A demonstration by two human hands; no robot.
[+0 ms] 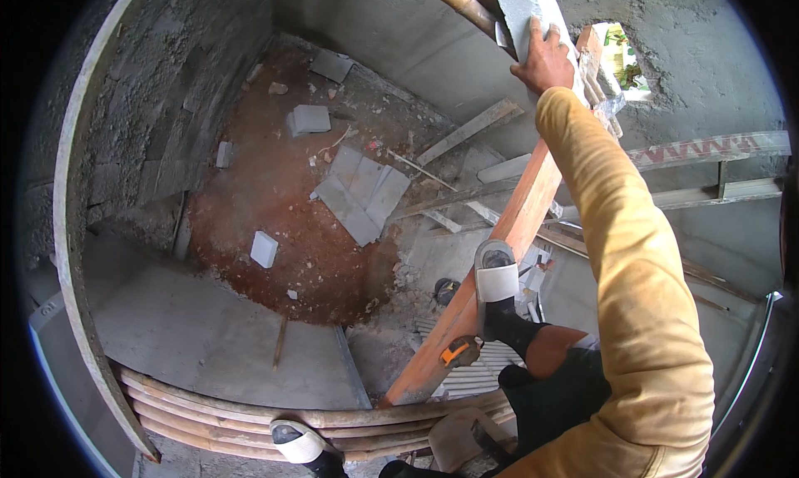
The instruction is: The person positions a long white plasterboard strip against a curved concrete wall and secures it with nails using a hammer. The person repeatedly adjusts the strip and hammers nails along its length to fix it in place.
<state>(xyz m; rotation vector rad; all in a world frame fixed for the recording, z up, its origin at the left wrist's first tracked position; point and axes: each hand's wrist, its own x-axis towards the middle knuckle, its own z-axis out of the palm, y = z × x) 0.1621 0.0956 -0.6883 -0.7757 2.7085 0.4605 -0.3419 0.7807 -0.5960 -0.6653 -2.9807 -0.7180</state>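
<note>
My right arm, in a tan sleeve, reaches up to the top right of the view. The right hand (545, 62) lies on a pale grey slab or beam (526, 0), palm down with fingers stretched and apart. Running down from beside that hand is a reddish wooden beam (530, 197). One of my feet, in a sandal (497, 282) with a white strap, stands on this beam. An orange and black tape measure (460, 351) rests on the beam just below the foot. My left hand is out of view.
Bamboo poles (208, 418) run along the bottom, with my other sandal (298, 441) on them. Far below lies a reddish dirt floor (229, 220) with grey blocks (310, 118) and flat panels (362, 191). Planks cross at right. A curved board (65, 187) rises at left.
</note>
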